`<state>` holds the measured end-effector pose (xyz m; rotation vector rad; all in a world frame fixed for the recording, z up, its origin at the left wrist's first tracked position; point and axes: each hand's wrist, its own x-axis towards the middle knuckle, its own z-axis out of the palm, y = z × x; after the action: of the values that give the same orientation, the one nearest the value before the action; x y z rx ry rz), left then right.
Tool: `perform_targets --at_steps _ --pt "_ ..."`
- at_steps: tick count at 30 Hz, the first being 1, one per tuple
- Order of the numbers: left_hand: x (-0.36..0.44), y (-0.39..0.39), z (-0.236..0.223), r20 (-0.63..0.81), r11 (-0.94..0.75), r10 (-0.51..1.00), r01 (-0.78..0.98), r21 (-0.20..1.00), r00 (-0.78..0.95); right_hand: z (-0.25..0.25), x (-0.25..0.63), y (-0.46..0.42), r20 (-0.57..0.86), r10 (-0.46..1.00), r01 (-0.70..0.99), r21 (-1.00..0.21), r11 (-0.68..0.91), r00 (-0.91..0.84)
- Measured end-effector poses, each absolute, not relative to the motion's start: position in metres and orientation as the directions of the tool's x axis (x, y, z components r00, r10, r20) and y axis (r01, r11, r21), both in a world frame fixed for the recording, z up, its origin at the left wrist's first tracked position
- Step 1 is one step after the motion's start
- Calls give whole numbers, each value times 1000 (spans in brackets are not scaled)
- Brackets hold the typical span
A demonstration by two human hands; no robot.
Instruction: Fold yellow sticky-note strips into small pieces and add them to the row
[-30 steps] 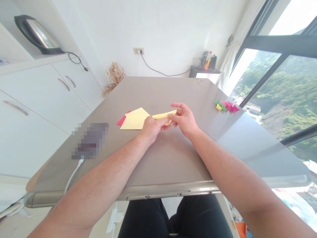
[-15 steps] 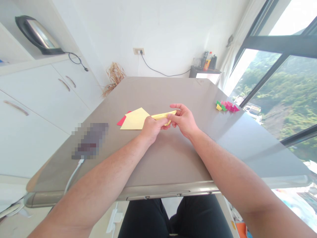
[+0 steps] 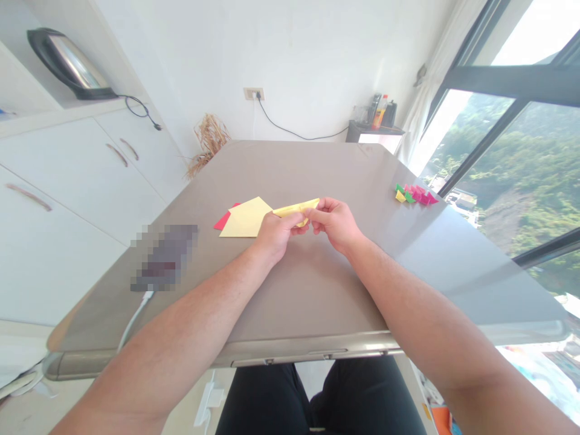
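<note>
A folded piece of yellow paper [image 3: 295, 208] is held between both hands, just above the table. My left hand [image 3: 277, 232] is closed around its near left part, thumb on top. My right hand [image 3: 334, 222] pinches its right end, with the fingers curled in. Part of the paper is hidden behind my fingers. Left of my left hand lie flat sheets of pale yellow paper [image 3: 244, 219], with a red sheet [image 3: 222, 222] showing from under them.
Small folded paper pieces [image 3: 414, 194] in pink, green and yellow sit at the table's right edge. A pixelated dark object [image 3: 165, 257] with a white cable [image 3: 135, 320] lies at the left on the grey table [image 3: 308, 290]. A kettle [image 3: 72, 63] stands on the left counter.
My right hand's raised fingers have curled down onto the right end of the folded yellow paper. That paper has tilted slightly. My left hand has barely moved.
</note>
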<state>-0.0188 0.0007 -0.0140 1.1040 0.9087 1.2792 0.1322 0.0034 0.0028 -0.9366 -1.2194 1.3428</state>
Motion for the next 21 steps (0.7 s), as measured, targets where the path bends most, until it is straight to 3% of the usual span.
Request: perform_targets --at_steps 21 --pt "-19 -1 -9 42 -27 998 -256 966 53 2 138 8 118 990 -201 -974 100 -80"
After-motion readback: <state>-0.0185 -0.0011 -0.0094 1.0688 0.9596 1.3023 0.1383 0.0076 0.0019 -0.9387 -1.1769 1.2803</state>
